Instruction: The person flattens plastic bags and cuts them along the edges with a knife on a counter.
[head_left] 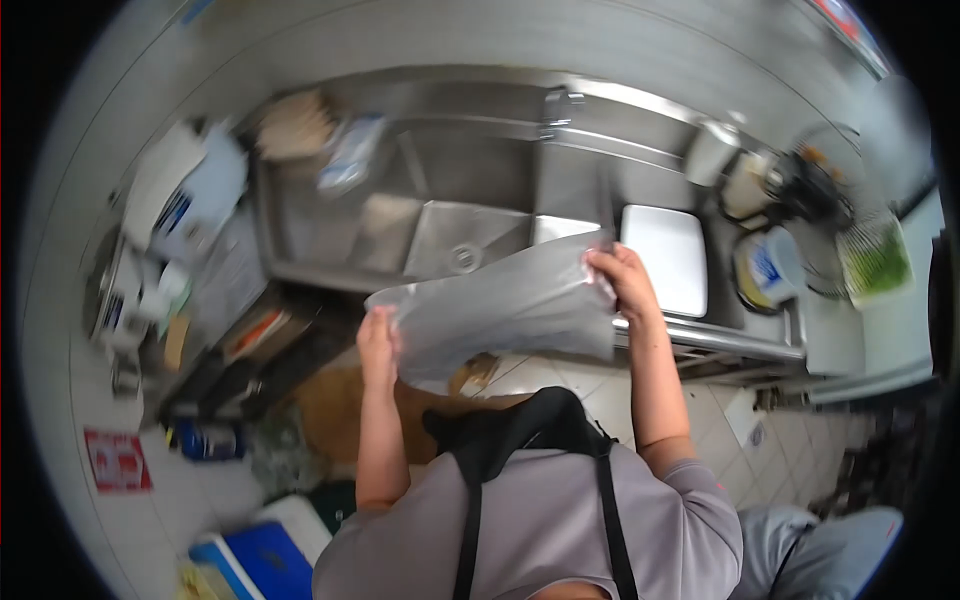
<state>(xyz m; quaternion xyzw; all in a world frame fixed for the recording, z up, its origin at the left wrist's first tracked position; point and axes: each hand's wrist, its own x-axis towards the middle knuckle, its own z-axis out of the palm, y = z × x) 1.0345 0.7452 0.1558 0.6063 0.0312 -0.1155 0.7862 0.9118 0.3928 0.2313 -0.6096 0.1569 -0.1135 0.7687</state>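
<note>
Stretched between my two hands in front of the sink is a translucent grey plastic sheet or bag (500, 310); which of the two I cannot tell. My left hand (378, 345) is closed on its left edge. My right hand (624, 278) pinches the upper right corner. A thin dark upright strip (605, 200) shows just above the right hand, too blurred to name or to tell whether it is held. Beyond the plastic lies the steel sink (470, 225) with its drain. Close to my right hand, a white tray (664, 260) rests on the steel counter.
At the sink's left end are brown stacked pieces (295, 125) and a blue-white packet (352, 150). To the right stand a white tub with a blue label (768, 265), a black-handled appliance (810, 190) and a basket of greens (875, 258). Another person's grey-clothed leg (820, 550) appears at lower right.
</note>
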